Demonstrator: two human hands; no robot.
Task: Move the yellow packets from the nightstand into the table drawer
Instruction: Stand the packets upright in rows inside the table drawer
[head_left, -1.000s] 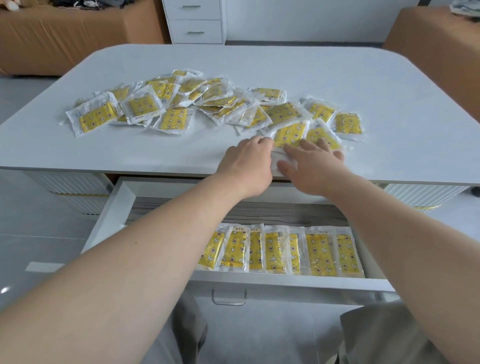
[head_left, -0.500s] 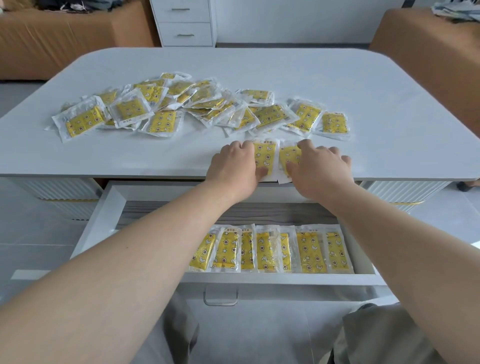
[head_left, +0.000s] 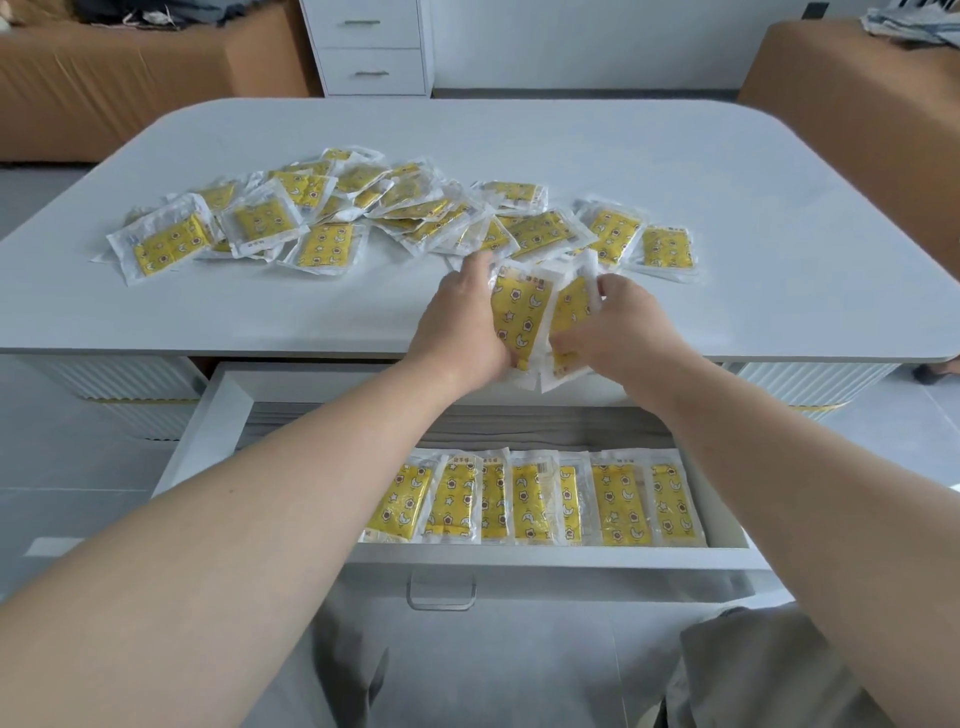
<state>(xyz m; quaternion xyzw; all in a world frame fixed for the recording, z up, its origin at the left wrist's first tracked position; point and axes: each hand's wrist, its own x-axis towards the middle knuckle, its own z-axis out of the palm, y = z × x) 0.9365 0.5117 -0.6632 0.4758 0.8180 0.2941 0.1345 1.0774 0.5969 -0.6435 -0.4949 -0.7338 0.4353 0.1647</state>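
Note:
Several yellow packets in clear wrappers lie in a loose pile (head_left: 395, 208) across the white tabletop (head_left: 779, 260). Near the front edge, my left hand (head_left: 462, 327) grips one yellow packet (head_left: 519, 317), which stands tilted up off the top. My right hand (head_left: 618, 332) grips a second yellow packet (head_left: 569, 317) right beside it, and the two packets overlap. Below the hands the white drawer (head_left: 208, 441) is pulled out. A row of several yellow packets (head_left: 540, 501) stands along its front wall.
One packet (head_left: 667, 249) lies apart at the right end of the pile. Brown upholstered furniture (head_left: 104, 78) and a white chest of drawers (head_left: 371, 47) stand behind the table. The left part of the drawer holds no packets. My knees sit below the drawer handle (head_left: 441, 592).
Both hands slid two packets from the pile to the table's front edge, then closed on them and lifted them upright off the top.

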